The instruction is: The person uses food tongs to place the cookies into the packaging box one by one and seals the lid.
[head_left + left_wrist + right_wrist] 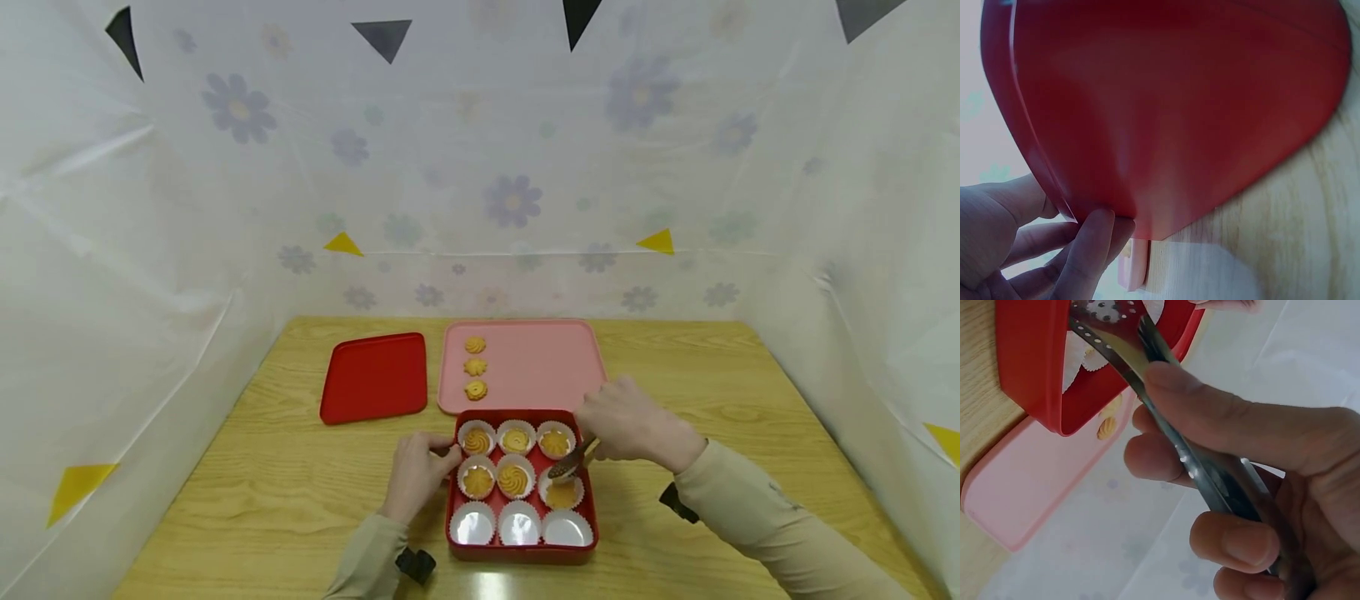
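Note:
My right hand [630, 421] grips metal serving tongs [1179, 447] with a perforated end. The tongs reach down into a red box [517, 553], over the right paper cup of its middle row. In that cup lies a golden cookie [561, 495], right below the tongs' tip. My left hand [418, 473] pinches the box's left wall between thumb and fingers. Piped cookies [512, 480] sit in the other white cups of the back and middle rows. The three front cups [472, 523] show bare bottoms.
Behind the box lies a pink tray [540, 367] with three cookies [476, 367] in a column at its left side. A flat red tray or lid [375, 379] is at the back left. White patterned sheets [510, 275] enclose the wooden table [300, 500].

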`<state>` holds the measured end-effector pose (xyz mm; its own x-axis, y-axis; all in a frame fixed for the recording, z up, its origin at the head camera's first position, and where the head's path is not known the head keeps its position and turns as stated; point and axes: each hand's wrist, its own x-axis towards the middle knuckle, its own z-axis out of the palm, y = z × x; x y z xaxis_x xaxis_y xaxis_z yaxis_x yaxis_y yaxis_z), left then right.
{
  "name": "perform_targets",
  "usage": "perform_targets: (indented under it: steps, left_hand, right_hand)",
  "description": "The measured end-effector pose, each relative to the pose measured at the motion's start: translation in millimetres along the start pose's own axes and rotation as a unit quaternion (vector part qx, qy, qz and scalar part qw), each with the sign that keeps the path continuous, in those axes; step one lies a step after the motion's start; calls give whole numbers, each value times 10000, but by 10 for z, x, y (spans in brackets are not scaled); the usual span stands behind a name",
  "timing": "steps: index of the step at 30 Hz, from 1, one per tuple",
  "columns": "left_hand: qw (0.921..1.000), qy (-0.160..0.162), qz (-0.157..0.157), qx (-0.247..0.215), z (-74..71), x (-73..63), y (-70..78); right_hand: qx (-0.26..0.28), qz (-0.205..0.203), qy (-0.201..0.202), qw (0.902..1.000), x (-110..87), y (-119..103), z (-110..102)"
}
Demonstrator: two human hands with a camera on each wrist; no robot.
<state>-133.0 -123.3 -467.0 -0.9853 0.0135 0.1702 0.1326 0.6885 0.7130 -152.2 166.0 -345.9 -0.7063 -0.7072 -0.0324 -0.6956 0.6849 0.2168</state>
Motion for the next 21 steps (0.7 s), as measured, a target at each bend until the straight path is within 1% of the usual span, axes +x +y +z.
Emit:
perform_targets:
  steps: [9, 13, 19, 21]
  left_hand:
    - [10000, 5, -19, 1, 8, -3, -10]
    - [10000, -20, -55, -51, 11, 4, -9]
    - [10000, -48, -6, -67, 6, 1, -6]
    - [10000, -36, 10, -74, 6, -2, -6]
  right_hand:
    - [-401, -230, 363, 9983, -96, 56, -19]
    - [-622, -302, 651, 9955, -153, 77, 13]
    - [-556, -258, 1097, 9921, -235, 96, 113]
    - [-533, -219, 1187, 9913, -254, 98, 144]
